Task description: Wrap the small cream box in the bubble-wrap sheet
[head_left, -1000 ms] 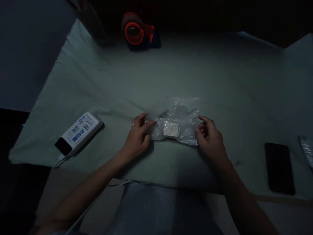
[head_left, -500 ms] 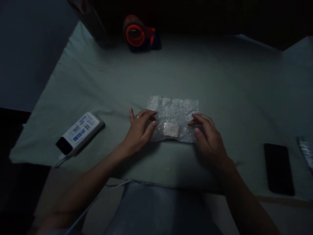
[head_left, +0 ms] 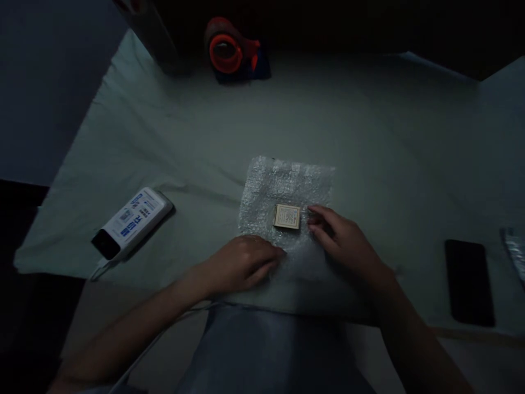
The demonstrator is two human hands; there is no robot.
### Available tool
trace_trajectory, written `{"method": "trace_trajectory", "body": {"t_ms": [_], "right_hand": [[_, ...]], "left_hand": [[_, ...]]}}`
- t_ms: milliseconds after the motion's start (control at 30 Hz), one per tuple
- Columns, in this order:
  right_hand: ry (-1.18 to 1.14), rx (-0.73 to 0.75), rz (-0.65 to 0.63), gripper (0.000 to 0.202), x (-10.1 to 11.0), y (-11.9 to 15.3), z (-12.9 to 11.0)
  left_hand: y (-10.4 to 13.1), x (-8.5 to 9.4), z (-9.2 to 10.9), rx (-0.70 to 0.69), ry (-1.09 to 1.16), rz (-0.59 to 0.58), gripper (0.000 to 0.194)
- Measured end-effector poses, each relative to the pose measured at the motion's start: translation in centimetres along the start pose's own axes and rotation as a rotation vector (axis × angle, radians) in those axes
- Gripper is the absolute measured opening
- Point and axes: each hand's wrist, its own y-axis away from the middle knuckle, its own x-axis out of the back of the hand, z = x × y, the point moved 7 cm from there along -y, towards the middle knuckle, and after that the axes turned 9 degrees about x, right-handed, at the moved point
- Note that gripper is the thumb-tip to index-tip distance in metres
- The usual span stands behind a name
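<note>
A small cream box (head_left: pixel 287 216) with a dark printed frame and lettering on top lies on a sheet of bubble wrap (head_left: pixel 262 191), which is spread out on the cloth. On the sheet's near left part rests my left hand (head_left: pixel 248 262), its fingers stretched towards the right and lying low on the plastic, with nothing seen in them. My right hand (head_left: pixel 338 232) is just right of the box, apart from it. Its thumb and fingers are slightly bent and parted, with no object between them, over the sheet's right side.
A white power bank (head_left: pixel 137 219) with a cable lies at left. A red tape dispenser (head_left: pixel 225 52) stands at the back, beside a tall cylindrical object (head_left: pixel 153 38). A black phone (head_left: pixel 470 282) and a silvery packet (head_left: pixel 514 251) are at right. Green cloth (head_left: pixel 369 126) covers the table.
The near flap of bubble wrap that covered the box has been folded open towards me, uncovering the box. My left hand has moved nearer and to the right; my right hand has shifted slightly left.
</note>
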Motion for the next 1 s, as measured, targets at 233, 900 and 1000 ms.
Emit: {"method": "trace_trajectory", "body": {"t_ms": [233,900,1000], "right_hand": [[0.239,0.042,-0.054,0.06,-1.2,-0.8,-1.2],[0.26,-0.222,0.188,0.049,6.5,5.0,5.4],[0.302,-0.145,0.208,0.055,5.9,5.3,5.6]], "left_hand": [[0.7,-2.4,0.6,-0.049,-0.091,-0.147,0.036],[-0.7,-4.7,0.3,-0.228,-0.285,0.054,0.039],[-0.9,-4.6,0.4,-0.223,-0.291,0.044,0.039]]}}
